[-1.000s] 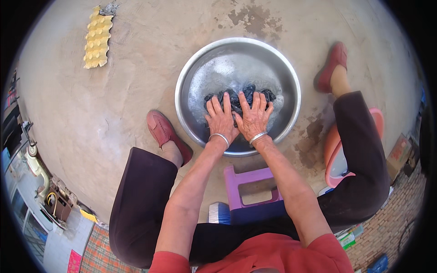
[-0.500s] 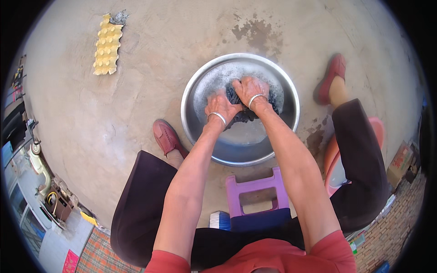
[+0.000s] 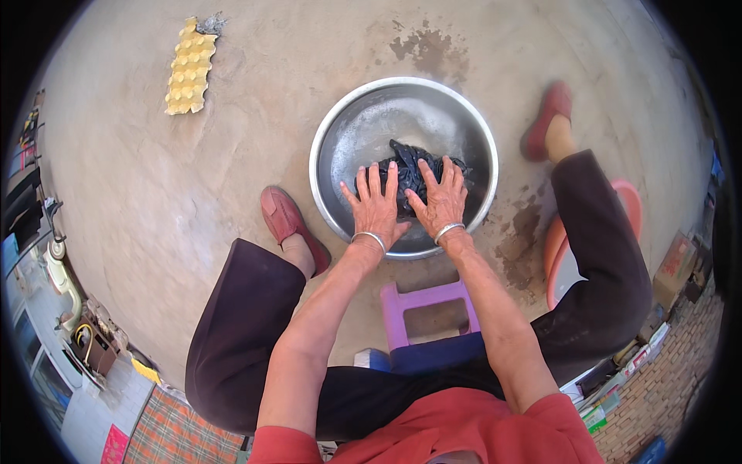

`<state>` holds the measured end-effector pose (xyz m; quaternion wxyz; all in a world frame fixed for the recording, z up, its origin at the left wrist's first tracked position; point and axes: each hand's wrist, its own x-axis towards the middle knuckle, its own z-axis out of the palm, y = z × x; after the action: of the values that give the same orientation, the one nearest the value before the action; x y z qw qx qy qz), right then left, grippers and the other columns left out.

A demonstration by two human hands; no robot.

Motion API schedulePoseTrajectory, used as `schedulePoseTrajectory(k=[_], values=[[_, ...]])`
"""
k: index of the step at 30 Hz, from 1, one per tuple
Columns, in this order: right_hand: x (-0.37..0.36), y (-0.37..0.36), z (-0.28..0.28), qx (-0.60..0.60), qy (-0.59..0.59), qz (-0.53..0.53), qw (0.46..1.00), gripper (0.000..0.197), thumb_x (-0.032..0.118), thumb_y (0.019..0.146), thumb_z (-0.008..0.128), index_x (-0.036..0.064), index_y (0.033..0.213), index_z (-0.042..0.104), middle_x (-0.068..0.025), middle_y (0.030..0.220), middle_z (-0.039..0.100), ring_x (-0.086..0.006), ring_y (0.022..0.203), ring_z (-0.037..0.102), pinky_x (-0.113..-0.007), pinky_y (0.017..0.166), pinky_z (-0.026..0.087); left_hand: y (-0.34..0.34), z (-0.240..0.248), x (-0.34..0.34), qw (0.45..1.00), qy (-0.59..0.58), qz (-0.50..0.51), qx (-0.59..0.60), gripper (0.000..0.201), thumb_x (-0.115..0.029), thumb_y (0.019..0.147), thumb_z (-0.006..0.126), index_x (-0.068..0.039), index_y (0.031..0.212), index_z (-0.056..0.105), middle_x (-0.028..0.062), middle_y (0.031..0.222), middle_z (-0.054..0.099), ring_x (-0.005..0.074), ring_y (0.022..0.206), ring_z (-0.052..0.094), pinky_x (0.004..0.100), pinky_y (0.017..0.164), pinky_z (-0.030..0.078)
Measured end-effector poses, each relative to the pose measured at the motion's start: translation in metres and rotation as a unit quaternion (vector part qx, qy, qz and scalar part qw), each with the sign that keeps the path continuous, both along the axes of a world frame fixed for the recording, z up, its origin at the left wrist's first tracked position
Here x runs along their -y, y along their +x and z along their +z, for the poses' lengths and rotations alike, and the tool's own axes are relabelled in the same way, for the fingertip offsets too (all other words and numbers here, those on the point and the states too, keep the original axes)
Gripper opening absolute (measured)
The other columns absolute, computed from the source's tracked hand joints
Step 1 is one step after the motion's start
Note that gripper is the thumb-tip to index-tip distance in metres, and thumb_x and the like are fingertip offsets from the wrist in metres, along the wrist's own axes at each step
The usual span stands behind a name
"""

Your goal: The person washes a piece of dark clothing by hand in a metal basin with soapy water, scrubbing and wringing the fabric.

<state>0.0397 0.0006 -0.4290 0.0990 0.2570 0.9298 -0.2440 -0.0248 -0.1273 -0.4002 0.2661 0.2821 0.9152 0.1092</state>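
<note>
A wide metal basin point(image 3: 340, 127) stands on the ground between my feet, with cloudy, soapy-looking water in it. In its near half lies a bunched wet black cloth point(image 3: 408, 155); what kind of garment it is, I cannot tell. My left hand point(image 3: 375, 209) rests palm down on the cloth's left part, fingers spread. Palm down too, my right hand point(image 3: 444, 197) lies over the cloth's right part with its fingers apart. Each wrist wears a silver bangle. Part of the cloth is hidden beneath both hands.
A purple plastic stool point(image 3: 394, 305) stands just this side of the basin. Beside my right leg is a pink tub point(image 3: 553, 263), partly covered by the leg. A yellow egg tray point(image 3: 190, 68) lies on the ground at the far left. Wet patches point(image 3: 433, 50) mark the concrete.
Both hands have drawn back toward me, and the black cloth has come nearer with them. Their fingers were bent into the cloth and now spread out over it. Less foam shows.
</note>
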Motion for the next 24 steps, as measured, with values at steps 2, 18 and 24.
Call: schedulePoseTrajectory(k=[2, 18, 24], values=[[0.015, 0.006, -0.005, -0.024, 0.039, 0.015, 0.999, 0.061, 0.037, 0.081, 0.069, 0.02, 0.136, 0.05, -0.024, 0.146, 0.03, -0.0425, 0.133, 0.028, -0.063, 0.1, 0.03, 0.006, -0.019, 0.002, 0.998, -0.023, 0.027, 0.059, 0.107, -0.025, 0.066, 0.082, -0.014, 0.151, 0.017, 0.0237, 0.145, 0.024, 0.0478, 0.137, 0.019, 0.0725, 0.104, 0.017], [-0.021, -0.111, -0.055, 0.138, 0.017, 0.125, 0.982, 0.028, 0.034, 0.083, 0.054, 0.0138, 0.08, 0.074, -0.0129, 0.083, 0.071, -0.0312, 0.079, 0.068, -0.052, 0.088, 0.044, -0.082, -0.077, -0.027, 0.957, -0.145, 0.046, 0.248, 0.083, -0.053, 0.059, 0.084, -0.004, 0.117, 0.05, 0.0149, 0.102, 0.058, 0.0373, 0.096, 0.059, 0.0474, 0.074, 0.051], [-0.067, -0.114, -0.039, 0.021, -0.188, -0.091, 0.978, 0.032, 0.037, 0.084, 0.06, 0.0095, 0.098, 0.07, -0.0145, 0.088, 0.071, -0.0324, 0.09, 0.067, -0.042, 0.084, 0.05, -0.06, -0.028, -0.035, 0.997, 0.02, 0.072, 0.016, 0.079, -0.037, 0.058, 0.088, -0.006, 0.119, 0.05, 0.0152, 0.11, 0.051, 0.0344, 0.104, 0.049, 0.0464, 0.086, 0.046]])
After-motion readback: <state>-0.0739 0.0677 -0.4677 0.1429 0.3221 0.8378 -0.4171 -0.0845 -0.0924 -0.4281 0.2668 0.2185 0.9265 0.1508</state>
